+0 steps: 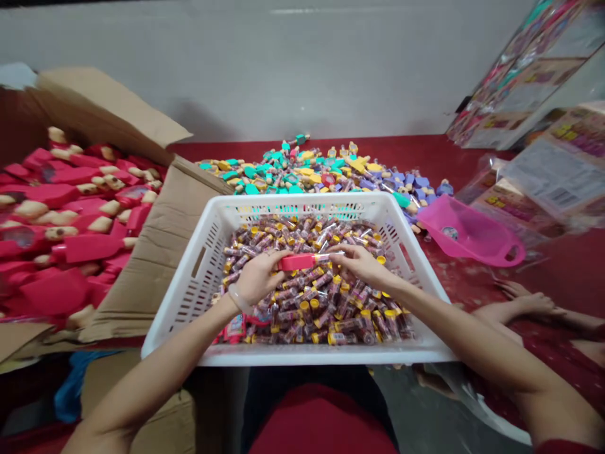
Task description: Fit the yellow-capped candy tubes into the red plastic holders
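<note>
- A red toy piece (297, 261) is held level above a white plastic basket (189, 287) at the centre of the frame, its long axis running left to right across the picture.
- The piece's left end is gripped by the left hand (255, 277), fingers curled shut round it; a pale bangle is worn at that wrist.
- The piece's right end, where a small clear tube appears to be seated, is pinched by the fingertips of the right hand (362, 261). Both hands are on the piece, one at each end, and neither is markedly nearer.
- The basket is filled with small clear tubes with yellow caps (331, 309) (heaped well up its slotted walls), directly beneath the hands.
- An open cardboard box (155, 252) is seen at the left of the frame, packed with more red toy pieces (70, 246) with tan ends.
- Behind the basket, on the red worktop (567, 271), a loose heap of teal, yellow and purple toy pieces (326, 170) is spread across the upper middle.
- A pink plastic scoop (467, 233) lies just right of the basket.
- Printed packaging cards (543, 126) are stacked at the upper right.
- Another person's feet (529, 306) rest at the right edge (well apart from the basket).
</note>
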`<state>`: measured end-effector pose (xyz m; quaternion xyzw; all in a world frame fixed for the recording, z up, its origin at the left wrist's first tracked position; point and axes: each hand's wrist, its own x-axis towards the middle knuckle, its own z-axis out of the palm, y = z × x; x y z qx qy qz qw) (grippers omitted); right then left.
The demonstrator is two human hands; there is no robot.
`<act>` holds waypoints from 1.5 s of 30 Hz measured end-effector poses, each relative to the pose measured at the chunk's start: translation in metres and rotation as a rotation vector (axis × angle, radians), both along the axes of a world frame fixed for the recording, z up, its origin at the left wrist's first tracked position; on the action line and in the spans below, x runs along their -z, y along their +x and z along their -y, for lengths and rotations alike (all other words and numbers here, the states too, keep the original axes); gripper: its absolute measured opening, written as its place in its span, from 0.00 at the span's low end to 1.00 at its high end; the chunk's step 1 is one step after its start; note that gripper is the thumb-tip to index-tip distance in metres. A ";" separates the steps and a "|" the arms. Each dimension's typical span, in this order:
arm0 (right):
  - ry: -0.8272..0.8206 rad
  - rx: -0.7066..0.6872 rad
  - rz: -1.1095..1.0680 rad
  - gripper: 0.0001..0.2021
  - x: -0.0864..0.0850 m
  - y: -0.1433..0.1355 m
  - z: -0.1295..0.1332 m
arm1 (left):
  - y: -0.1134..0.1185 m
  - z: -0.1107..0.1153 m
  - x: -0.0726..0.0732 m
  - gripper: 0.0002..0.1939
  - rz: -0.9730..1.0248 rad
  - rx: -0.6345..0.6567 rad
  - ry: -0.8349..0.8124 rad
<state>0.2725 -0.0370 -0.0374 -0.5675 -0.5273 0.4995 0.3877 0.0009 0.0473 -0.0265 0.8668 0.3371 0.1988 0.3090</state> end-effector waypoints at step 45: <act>0.360 -0.101 0.078 0.14 -0.012 0.014 -0.018 | -0.007 -0.018 -0.005 0.25 -0.169 -0.052 -0.131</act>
